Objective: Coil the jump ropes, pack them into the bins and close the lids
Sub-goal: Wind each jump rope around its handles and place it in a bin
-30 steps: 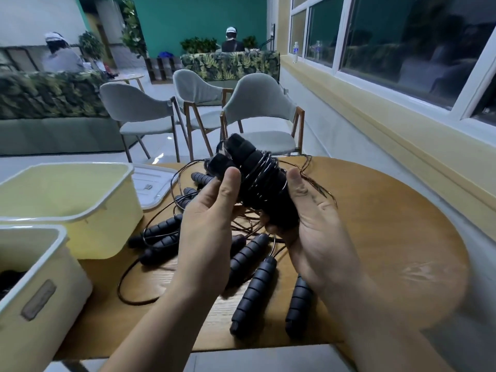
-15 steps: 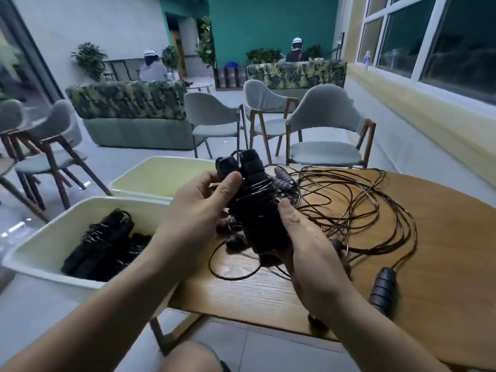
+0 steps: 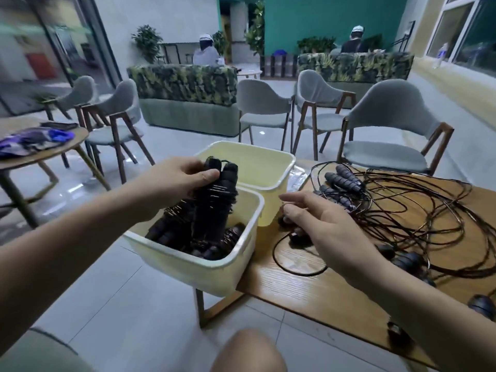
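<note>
Lowering the black coiled jump rope bundle (image 3: 214, 202) into the near pale-yellow plastic bin (image 3: 188, 261) at the left edge of the wooden bench (image 3: 308, 285). Clamping the grip of the left hand (image 3: 185, 175) round the bundle's upper end, thumb and fingers pinching just below the two handle tips. Carrying it nearly upright, lower end already down among the dark coiled ropes packed inside. Probably worth easing it flat beside those rather than dropping it, guarding the wound cord against springing loose and leaving room for a lid. Holding the right hand (image 3: 316, 221) low over the tangle of loose black ropes (image 3: 402, 210) on the bench, grip apart, fingers relaxed, grasping nothing.
</note>
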Tool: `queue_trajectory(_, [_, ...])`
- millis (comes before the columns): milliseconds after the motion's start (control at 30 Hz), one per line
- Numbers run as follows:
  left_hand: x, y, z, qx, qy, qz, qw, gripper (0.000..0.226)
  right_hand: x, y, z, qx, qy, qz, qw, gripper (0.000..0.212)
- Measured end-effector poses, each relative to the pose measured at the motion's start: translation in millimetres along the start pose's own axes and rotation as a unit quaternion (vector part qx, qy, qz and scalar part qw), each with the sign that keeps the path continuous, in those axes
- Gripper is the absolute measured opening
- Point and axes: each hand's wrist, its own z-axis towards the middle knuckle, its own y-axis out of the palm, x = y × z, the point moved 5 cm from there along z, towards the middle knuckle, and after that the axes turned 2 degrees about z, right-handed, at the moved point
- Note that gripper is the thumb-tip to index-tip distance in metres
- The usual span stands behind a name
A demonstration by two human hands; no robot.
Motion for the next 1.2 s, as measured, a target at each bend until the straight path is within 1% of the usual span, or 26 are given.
queue_trajectory(100, [-23.6, 3.8, 8.1, -0.042, -0.011, 0.100, 0.994, 0.024, -1.4, 9.3, 11.8, -0.013, -0.007, -0.034, 0.999, 0.024])
queue_trajectory(167, [-33.9, 6.1, 15.2, -0.055, -0.005, 0.190, 0.980, 0.031, -2.0, 15.7, 18.6, -0.020, -0.015, -0.057, 0.998, 0.024])
queue_trajectory(233, [-41.2, 8.2, 21.1, -0.039, 0.014, 0.247, 0.968, 0.038, -0.8, 22.1, 24.2, -0.026, -0.018, -0.079, 0.996, 0.025])
queue_trajectory(333, [-41.2, 16.0, 23.9, -0.018, 0.049, 0.264, 0.963, 0.026, 2.9, 31.5, 30.3, -0.032, -0.018, -0.107, 0.994, 0.024])
queue_trajectory(400, [-41.0, 24.2, 25.0, -0.023, 0.057, 0.270, 0.961, 0.031, 4.7, 35.7, 34.5, -0.028, -0.021, -0.134, 0.990, 0.025])
queue_trajectory(467, [-43.3, 30.2, 27.7, -0.029, 0.058, 0.294, 0.954, 0.032, 7.4, 37.9, 39.6, -0.017, -0.013, -0.145, 0.989, 0.033])
queue_trajectory(500, [-44.8, 32.3, 29.2, -0.034, 0.056, 0.311, 0.948, 0.031, 9.2, 38.2, 42.2, -0.010, 0.001, -0.144, 0.990, 0.039])
queue_trajectory(567, [-48.1, 34.1, 30.6, -0.046, 0.053, 0.363, 0.929, 0.031, 15.2, 40.0, 46.5, 0.007, 0.056, -0.120, 0.991, 0.049])
queue_trajectory(667, [-46.1, 31.3, 32.5, -0.028, 0.083, 0.463, 0.882, 0.043, 26.1, 50.2, 49.0, 0.006, 0.158, -0.019, 0.987, 0.056])
queue_trajectory(700, [-44.2, 30.5, 33.3, -0.023, 0.089, 0.474, 0.876, 0.046, 29.2, 54.8, 49.2, -0.005, 0.180, 0.006, 0.984, 0.057])
queue_trajectory(767, [-41.8, 28.4, 34.0, -0.023, 0.094, 0.471, 0.877, 0.046, 33.3, 65.3, 48.2, -0.040, 0.211, 0.031, 0.976, 0.056])
queue_trajectory(800, [-40.5, 26.6, 34.2, -0.019, 0.097, 0.456, 0.884, 0.044, 35.4, 69.0, 47.9, -0.058, 0.225, 0.035, 0.972, 0.054])
queue_trajectory(867, [-40.8, 19.9, 33.7, -0.006, 0.098, 0.400, 0.911, 0.042, 37.5, 75.1, 45.1, -0.090, 0.261, 0.057, 0.960, 0.044])
queue_trajectory(933, [-42.5, 12.2, 31.9, 0.002, 0.098, 0.345, 0.934, 0.042, 37.2, 78.7, 42.5, -0.109, 0.298, 0.101, 0.943, 0.034])
queue_trajectory(1000, [-41.6, 5.1, 29.1, 0.012, 0.101, 0.311, 0.945, 0.036, 33.6, 79.6, 42.1, -0.119, 0.312, 0.123, 0.934, 0.024])
queue_trajectory(1067, [-37.1, -1.6, 24.8, 0.024, 0.101, 0.297, 0.949, 0.029, 29.1, 79.7, 42.4, -0.120, 0.313, 0.141, 0.931, 0.015])
queue_trajectory(1200, [-26.5, -18.8, 16.4, 0.033, 0.090, 0.268, 0.958, 0.024, 25.3, 78.3, 42.7, -0.106, 0.311, 0.150, 0.932, 0.005])
